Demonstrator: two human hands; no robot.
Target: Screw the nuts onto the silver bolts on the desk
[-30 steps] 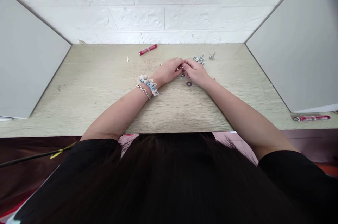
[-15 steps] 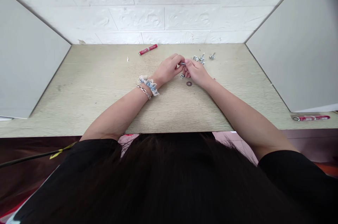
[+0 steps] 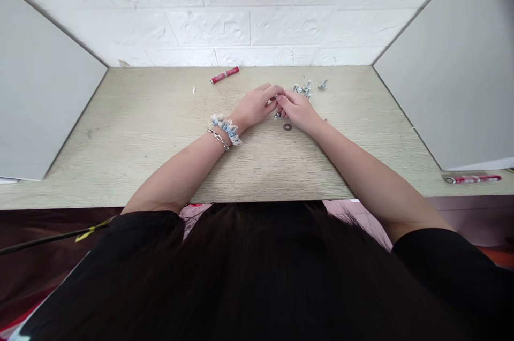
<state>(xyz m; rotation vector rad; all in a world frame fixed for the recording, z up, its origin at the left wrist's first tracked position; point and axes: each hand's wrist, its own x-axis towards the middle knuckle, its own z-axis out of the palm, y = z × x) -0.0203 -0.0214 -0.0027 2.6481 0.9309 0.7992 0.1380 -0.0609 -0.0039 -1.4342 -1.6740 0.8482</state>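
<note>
My left hand [image 3: 259, 104] is closed, its thumb and fingers pinching a small metal bolt [image 3: 276, 96]. My right hand [image 3: 297, 110] meets it from the right, with thumb and forefinger closed over the bolt's other end. Fingers cover most of the bolt, so any small part on it is hidden. A shiny metal piece, nut-like, [image 3: 277, 115] shows just under my right fingers; whether they touch it I cannot tell. Nearer me on the table lies a flat dark washer [image 3: 287, 127]. Just beyond my right hand is a cluster of bolts [image 3: 307, 88].
One more bolt with a washer [image 3: 323, 84] stands apart, right of the cluster. A red tube [image 3: 225, 75] lies near the white brick-patterned wall [image 3: 225, 28]; another red tube [image 3: 474, 179] is at the right front edge. Grey panels [image 3: 453, 78] flank the wooden table [image 3: 160, 143].
My right thumb and fingers have shifted slightly left, closing against my left fingertips and covering more of the bolt. The loose parts on the table stay where they were.
</note>
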